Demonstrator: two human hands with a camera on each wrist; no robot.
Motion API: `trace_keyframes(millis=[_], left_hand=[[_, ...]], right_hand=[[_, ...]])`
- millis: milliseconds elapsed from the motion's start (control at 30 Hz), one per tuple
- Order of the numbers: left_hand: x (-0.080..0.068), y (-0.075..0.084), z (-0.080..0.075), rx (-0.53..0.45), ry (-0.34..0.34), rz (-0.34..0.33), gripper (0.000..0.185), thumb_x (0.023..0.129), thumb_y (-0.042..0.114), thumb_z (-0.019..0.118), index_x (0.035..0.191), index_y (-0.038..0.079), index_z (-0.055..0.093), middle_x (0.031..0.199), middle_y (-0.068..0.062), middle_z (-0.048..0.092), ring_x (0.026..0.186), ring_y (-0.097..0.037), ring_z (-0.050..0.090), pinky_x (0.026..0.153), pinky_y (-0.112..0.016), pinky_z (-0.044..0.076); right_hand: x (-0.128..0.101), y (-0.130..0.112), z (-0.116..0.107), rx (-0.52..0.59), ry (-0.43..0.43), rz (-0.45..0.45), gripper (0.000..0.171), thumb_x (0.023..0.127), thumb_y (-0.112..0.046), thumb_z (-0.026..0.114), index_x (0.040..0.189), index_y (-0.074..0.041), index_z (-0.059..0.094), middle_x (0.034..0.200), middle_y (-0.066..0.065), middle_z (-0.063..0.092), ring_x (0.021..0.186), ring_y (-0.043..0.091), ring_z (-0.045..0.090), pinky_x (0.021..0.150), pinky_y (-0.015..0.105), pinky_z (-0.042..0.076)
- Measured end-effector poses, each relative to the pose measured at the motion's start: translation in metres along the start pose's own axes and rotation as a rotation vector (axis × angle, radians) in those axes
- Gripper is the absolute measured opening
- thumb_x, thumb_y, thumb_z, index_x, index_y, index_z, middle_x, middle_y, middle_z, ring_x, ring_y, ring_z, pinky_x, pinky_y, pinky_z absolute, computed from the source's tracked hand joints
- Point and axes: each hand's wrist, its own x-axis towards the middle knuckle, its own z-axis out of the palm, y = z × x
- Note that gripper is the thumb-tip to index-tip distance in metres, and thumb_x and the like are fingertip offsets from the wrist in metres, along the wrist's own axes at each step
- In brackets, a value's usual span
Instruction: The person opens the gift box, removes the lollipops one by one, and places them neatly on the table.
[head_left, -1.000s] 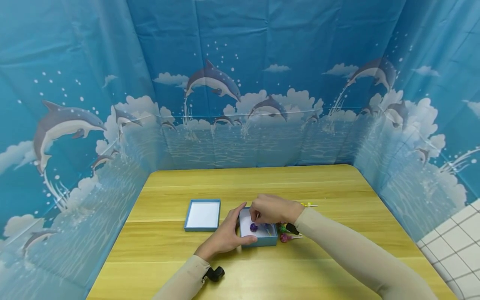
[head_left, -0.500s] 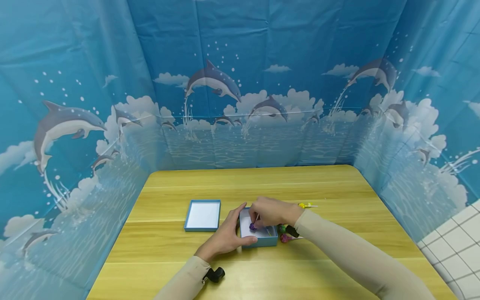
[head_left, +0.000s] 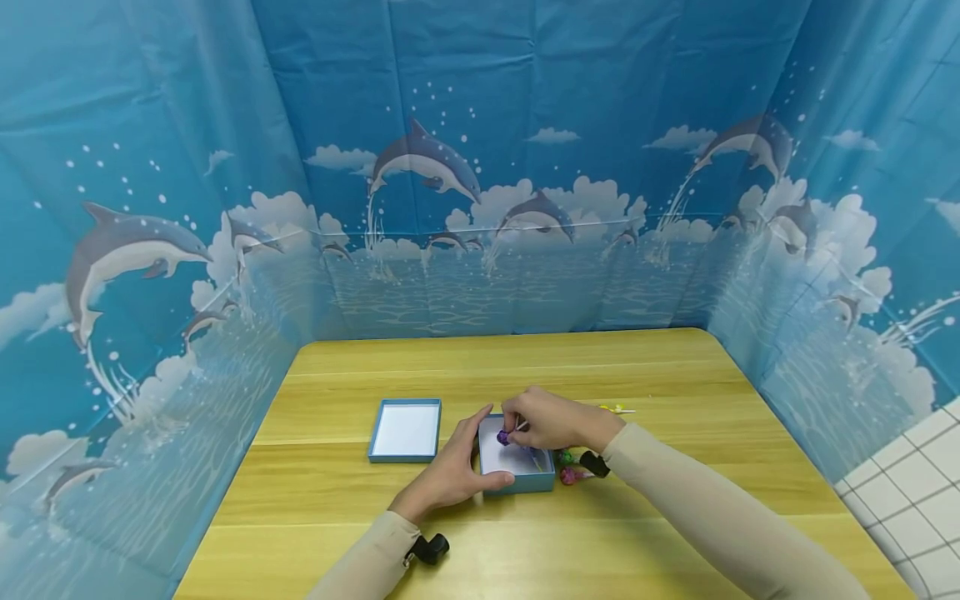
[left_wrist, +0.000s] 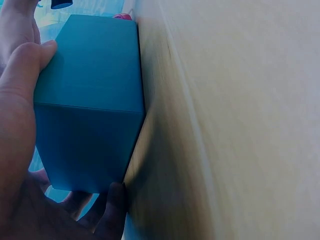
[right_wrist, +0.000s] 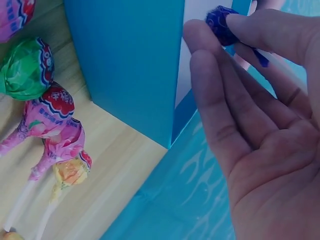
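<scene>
A purple-wrapped lollipop [head_left: 503, 437] is pinched by its wrapped head and stick in my right hand [head_left: 553, 418], over the box's white inside. In the right wrist view the thumb and fingertips hold the lollipop [right_wrist: 219, 24] at the box's opening. My left hand [head_left: 452, 475] grips the light blue box [head_left: 521, 483], thumb on the near wall and fingers along the left side. The left wrist view shows the box [left_wrist: 90, 65] standing on the table between thumb and fingers. Something small and thin lies inside the box, partly hidden under my right hand.
The box's blue-rimmed lid [head_left: 406, 432] lies white side up at left. Right of the box are a green lollipop [right_wrist: 27, 70], several pink lollipops [right_wrist: 50, 110] and a yellow-orange one [right_wrist: 72, 171]. A yellow lollipop [head_left: 618, 409] lies farther back. A dolphin curtain [head_left: 480, 283] borders the table.
My right hand has shifted slightly back and right, carrying the purple lollipop from the middle of the box toward its far side. My left hand stays in place on the box.
</scene>
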Motion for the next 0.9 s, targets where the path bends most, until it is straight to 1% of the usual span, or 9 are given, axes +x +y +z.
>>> trace_keyframes(millis=[233, 300, 467, 600, 667, 767, 833, 900], left_hand=[[0.0, -0.001, 0.0, 0.0, -0.002, 0.0, 0.119, 0.101, 0.061, 0.089, 0.189, 0.031, 0.015, 0.187, -0.019, 0.034, 0.169, -0.038, 0.046, 0.134, -0.065, 0.045], [0.0, -0.001, 0.0, 0.001, 0.0, 0.0, 0.119, 0.101, 0.061, 0.089, 0.189, 0.031, 0.015, 0.187, -0.02, 0.034, 0.169, -0.038, 0.047, 0.134, -0.065, 0.045], [0.001, -0.001, 0.001, 0.008, 0.007, 0.0, 0.119, 0.1, 0.061, 0.089, 0.189, 0.03, 0.016, 0.187, -0.02, 0.035, 0.168, -0.039, 0.047, 0.134, -0.066, 0.045], [0.001, -0.001, 0.001, 0.012, 0.009, -0.001, 0.119, 0.1, 0.061, 0.09, 0.189, 0.03, 0.017, 0.187, -0.02, 0.035, 0.169, -0.039, 0.046, 0.135, -0.066, 0.044], [0.001, -0.001, 0.001, 0.011, 0.009, -0.002, 0.12, 0.1, 0.061, 0.09, 0.189, 0.029, 0.017, 0.187, -0.02, 0.035, 0.169, -0.04, 0.046, 0.135, -0.066, 0.044], [0.001, 0.0, 0.001, 0.01, 0.008, -0.003, 0.12, 0.1, 0.061, 0.09, 0.189, 0.029, 0.017, 0.187, -0.019, 0.035, 0.17, -0.039, 0.046, 0.136, -0.066, 0.043], [0.001, 0.0, 0.001, 0.012, 0.008, -0.002, 0.12, 0.1, 0.06, 0.09, 0.189, 0.029, 0.017, 0.187, -0.02, 0.035, 0.17, -0.04, 0.045, 0.136, -0.067, 0.043], [0.001, 0.0, 0.0, 0.013, 0.007, -0.002, 0.12, 0.1, 0.06, 0.09, 0.189, 0.028, 0.017, 0.187, -0.02, 0.035, 0.17, -0.04, 0.046, 0.136, -0.067, 0.043]], right_hand=[[-0.009, 0.002, 0.001, 0.112, 0.058, 0.017, 0.013, 0.111, -0.006, 0.078, 0.102, -0.015, 0.074, 0.109, -0.001, 0.082, 0.109, 0.009, 0.084, 0.092, 0.023, 0.067], [-0.013, 0.002, 0.0, 0.134, 0.075, 0.018, 0.013, 0.111, -0.006, 0.078, 0.102, -0.014, 0.075, 0.112, 0.002, 0.084, 0.111, 0.013, 0.086, 0.093, 0.024, 0.068], [-0.019, 0.008, 0.0, 0.163, 0.11, 0.028, 0.008, 0.112, -0.01, 0.078, 0.106, -0.015, 0.076, 0.114, 0.001, 0.085, 0.116, 0.02, 0.087, 0.097, 0.028, 0.07], [-0.023, 0.013, 0.0, 0.147, 0.147, 0.018, 0.004, 0.112, -0.011, 0.078, 0.116, -0.013, 0.078, 0.119, 0.002, 0.085, 0.116, 0.021, 0.086, 0.097, 0.03, 0.07], [-0.025, 0.015, 0.0, 0.128, 0.164, 0.002, 0.011, 0.113, -0.011, 0.077, 0.124, -0.011, 0.08, 0.122, 0.004, 0.086, 0.115, 0.021, 0.086, 0.097, 0.032, 0.07], [-0.03, 0.018, -0.002, 0.11, 0.181, -0.012, 0.022, 0.114, -0.011, 0.075, 0.135, -0.011, 0.082, 0.131, 0.007, 0.086, 0.117, 0.024, 0.085, 0.097, 0.035, 0.071], [-0.033, 0.019, -0.003, 0.114, 0.189, -0.015, 0.026, 0.114, -0.01, 0.074, 0.139, -0.014, 0.084, 0.135, 0.008, 0.085, 0.12, 0.026, 0.085, 0.097, 0.036, 0.071], [-0.037, 0.02, -0.003, 0.113, 0.201, -0.015, 0.028, 0.115, -0.01, 0.074, 0.139, -0.018, 0.085, 0.136, 0.008, 0.085, 0.12, 0.025, 0.084, 0.098, 0.035, 0.071]])
